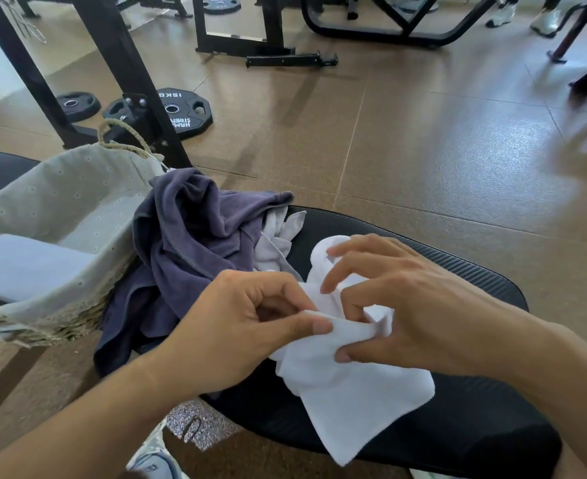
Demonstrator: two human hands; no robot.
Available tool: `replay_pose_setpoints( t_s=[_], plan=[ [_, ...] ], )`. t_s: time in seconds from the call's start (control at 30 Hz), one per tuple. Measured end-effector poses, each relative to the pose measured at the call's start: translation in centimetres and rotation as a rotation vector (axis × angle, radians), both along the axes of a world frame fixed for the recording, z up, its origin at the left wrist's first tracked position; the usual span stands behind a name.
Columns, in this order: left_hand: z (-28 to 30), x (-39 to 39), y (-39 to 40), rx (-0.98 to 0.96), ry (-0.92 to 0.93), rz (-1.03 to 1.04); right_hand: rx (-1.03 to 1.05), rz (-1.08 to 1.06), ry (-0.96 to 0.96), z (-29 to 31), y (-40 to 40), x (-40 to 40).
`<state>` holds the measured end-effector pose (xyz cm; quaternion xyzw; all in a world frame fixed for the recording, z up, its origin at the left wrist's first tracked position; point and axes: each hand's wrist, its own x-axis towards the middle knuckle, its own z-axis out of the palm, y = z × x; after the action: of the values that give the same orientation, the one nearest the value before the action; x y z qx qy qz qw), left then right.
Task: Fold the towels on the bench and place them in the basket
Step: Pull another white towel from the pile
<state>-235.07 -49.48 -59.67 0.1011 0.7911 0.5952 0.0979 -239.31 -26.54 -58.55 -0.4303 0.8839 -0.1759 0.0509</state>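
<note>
A white towel [354,402] lies crumpled on the black padded bench [458,426]. My left hand [250,326] pinches its upper edge between thumb and forefinger. My right hand [399,305] pinches the same edge just to the right, its other fingers spread above the cloth. A dark purple towel [188,243] sits heaped at the bench's left end, spilling over the side, with a light grey towel [278,236] under it. The woven basket [77,305] with a pale cloth liner stands at the left and holds one folded light blue towel [26,267].
Black weight plates [181,112] lie on the brown floor behind the basket, beside a black rack frame [119,63]. More gym machine frames [371,32] stand at the back. A person's shoes [544,19] show at the top right. My shoe [153,458] is below the bench.
</note>
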Motion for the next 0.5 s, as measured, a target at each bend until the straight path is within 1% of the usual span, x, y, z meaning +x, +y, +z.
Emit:
replay_pose_setpoints(
  t_s=[0.07, 0.17, 0.27, 0.37, 0.43, 0.5],
  plan=[
    [0.0, -0.1, -0.2, -0.018, 0.04, 0.024, -0.008, -0.024, -0.04, 0.3, -0.1, -0.1],
    [0.2, -0.3, -0.4, -0.025, 0.123, 0.131, -0.013, -0.103, -0.134, 0.4, 0.3, -0.3],
    [0.4, -0.7, -0.6, -0.032, 0.197, 0.214, -0.06, -0.212, -0.155, 0.8, 0.6, -0.7],
    [0.4, -1.0, -0.9, -0.06, 0.236, 0.242, -0.11, -0.194, -0.004, 0.4, 1.2, -1.6],
    [0.4, -1.2, -1.1, -0.06, 0.231, 0.275, -0.122, -0.145, 0.125, -0.2, 1.5, -2.1],
    [0.3, -1.4, -1.5, -0.056, 0.229, 0.311, -0.123, -0.143, 0.203, -0.4, 1.6, -2.4]
  ],
)
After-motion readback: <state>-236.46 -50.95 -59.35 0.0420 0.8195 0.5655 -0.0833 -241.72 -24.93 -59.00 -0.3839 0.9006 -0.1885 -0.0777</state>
